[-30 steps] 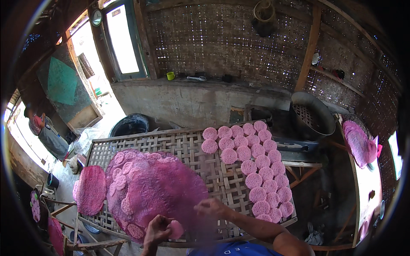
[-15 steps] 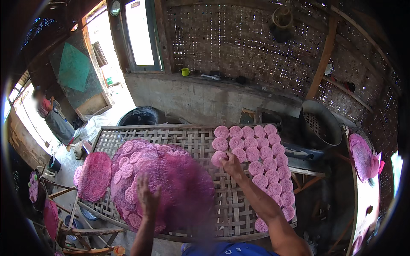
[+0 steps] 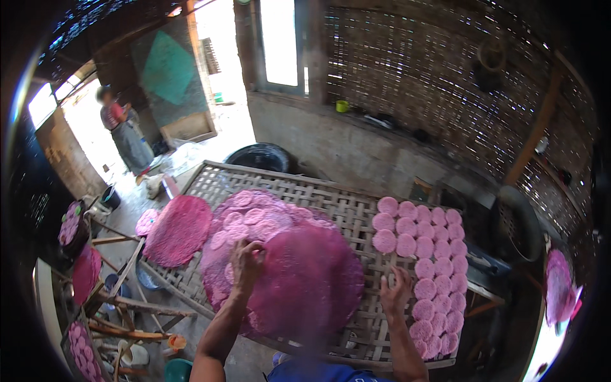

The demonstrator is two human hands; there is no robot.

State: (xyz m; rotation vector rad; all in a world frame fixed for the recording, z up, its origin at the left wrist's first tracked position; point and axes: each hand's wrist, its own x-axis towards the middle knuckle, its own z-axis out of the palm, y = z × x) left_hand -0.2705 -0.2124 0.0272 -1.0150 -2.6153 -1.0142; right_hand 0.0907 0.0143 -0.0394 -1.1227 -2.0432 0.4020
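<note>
In the head view, the left hand point(image 3: 245, 262) has its grip drawn together at a rounded pink heap point(image 3: 299, 267); whether it pinches anything, I cannot tell. The right hand's point(image 3: 396, 291) grip is loosely spread over the woven bamboo table point(image 3: 347, 215), beside rows of round pale-pink discs point(image 3: 425, 267).

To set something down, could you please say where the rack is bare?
Bare: between the heap and the discs, by the right hand, and between the heap and the rack's far edge. Crowded: under the heap, red sheet and discs.
</note>
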